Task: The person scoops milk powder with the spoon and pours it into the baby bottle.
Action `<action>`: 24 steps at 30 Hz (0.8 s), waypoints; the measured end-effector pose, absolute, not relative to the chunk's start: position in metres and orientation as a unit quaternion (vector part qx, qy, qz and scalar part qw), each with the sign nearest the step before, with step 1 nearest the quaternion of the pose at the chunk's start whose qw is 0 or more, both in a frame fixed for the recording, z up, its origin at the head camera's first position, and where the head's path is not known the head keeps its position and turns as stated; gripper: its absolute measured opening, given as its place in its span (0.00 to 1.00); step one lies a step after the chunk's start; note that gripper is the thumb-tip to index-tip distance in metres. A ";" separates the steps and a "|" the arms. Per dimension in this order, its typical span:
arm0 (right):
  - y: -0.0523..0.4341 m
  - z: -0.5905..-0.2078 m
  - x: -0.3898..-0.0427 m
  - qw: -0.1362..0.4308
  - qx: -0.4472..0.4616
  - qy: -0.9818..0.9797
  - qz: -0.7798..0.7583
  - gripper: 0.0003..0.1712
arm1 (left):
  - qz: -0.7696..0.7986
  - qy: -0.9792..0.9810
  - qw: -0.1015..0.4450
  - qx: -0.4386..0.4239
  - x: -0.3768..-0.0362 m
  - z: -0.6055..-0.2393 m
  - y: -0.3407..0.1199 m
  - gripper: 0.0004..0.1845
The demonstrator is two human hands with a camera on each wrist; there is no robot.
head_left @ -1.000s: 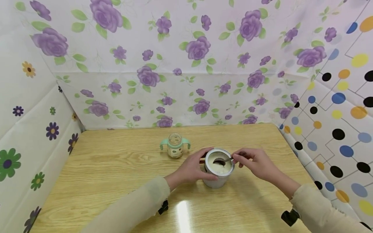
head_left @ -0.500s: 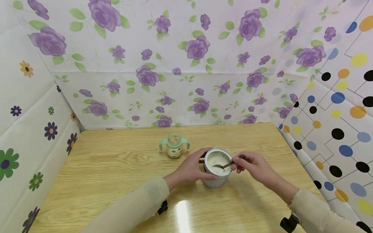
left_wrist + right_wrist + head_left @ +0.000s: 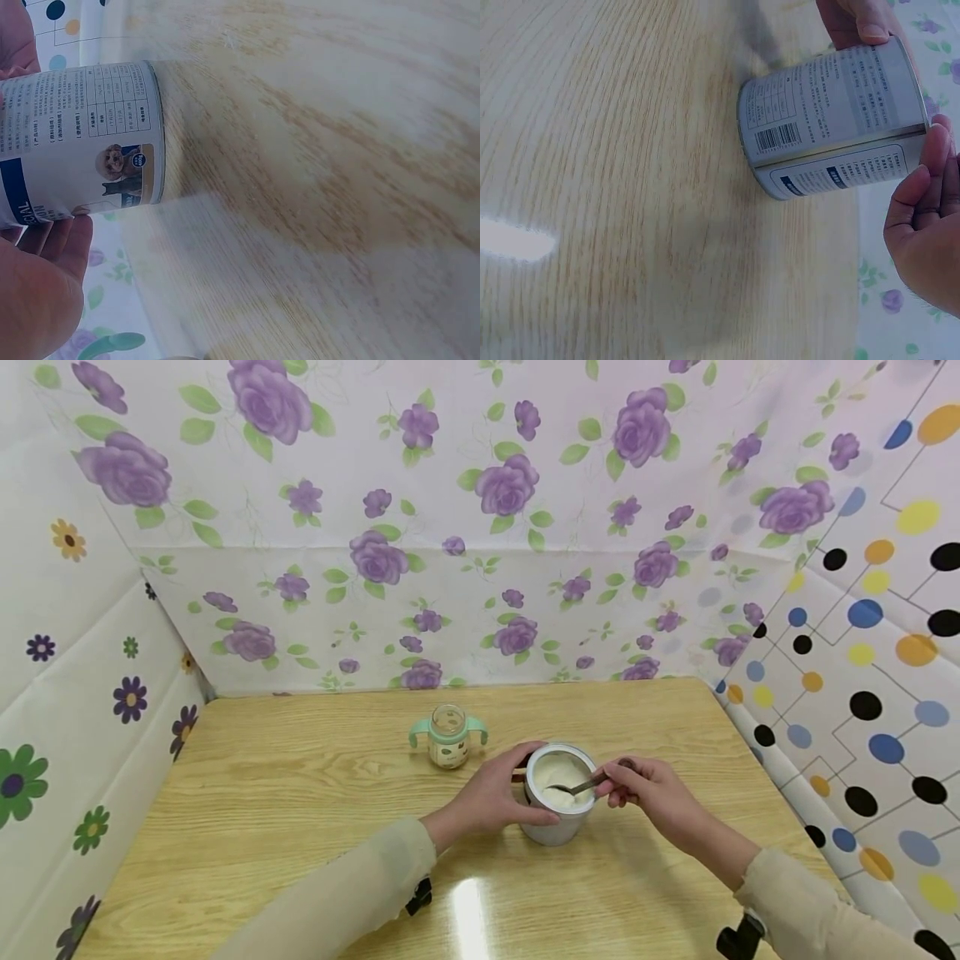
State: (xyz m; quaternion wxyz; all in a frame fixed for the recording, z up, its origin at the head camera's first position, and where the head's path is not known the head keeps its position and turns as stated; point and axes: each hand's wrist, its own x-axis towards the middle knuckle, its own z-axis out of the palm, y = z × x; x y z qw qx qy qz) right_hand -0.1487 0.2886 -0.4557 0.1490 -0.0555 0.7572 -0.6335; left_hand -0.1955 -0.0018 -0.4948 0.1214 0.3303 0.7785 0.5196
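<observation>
A silvery-white can point(image 3: 551, 835) of pale powder point(image 3: 553, 770) stands uncovered on the table. My left hand point(image 3: 491, 795) grips it from the left, with the thumb on the near side and the fingers round the far side. In the left wrist view the can's label point(image 3: 124, 169) shows a dog and a cat. My right hand point(image 3: 654, 792) pinches the dark handle of a spoon point(image 3: 585, 786) at the can's right rim. The spoon slants down into the can, and its bowl lies in the powder. Fingers hide the handle's end in part.
A baby bottle point(image 3: 449, 748) with mint-green handles stands upright behind and left of the can. Purple-flowered cloth point(image 3: 450, 610) hangs along the back edge of the wooden table point(image 3: 300, 793). Patterned sheets also line the left and right sides.
My right hand has come slightly nearer to me. The spoon has turned and its bowl has shifted a little left in the powder. My left hand keeps its grip on the can.
</observation>
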 end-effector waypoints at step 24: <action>0.300 -0.451 -0.144 0.132 -0.005 0.627 -0.768 0.16 | 0.516 0.786 0.134 0.313 -0.195 -0.495 -0.002 0.57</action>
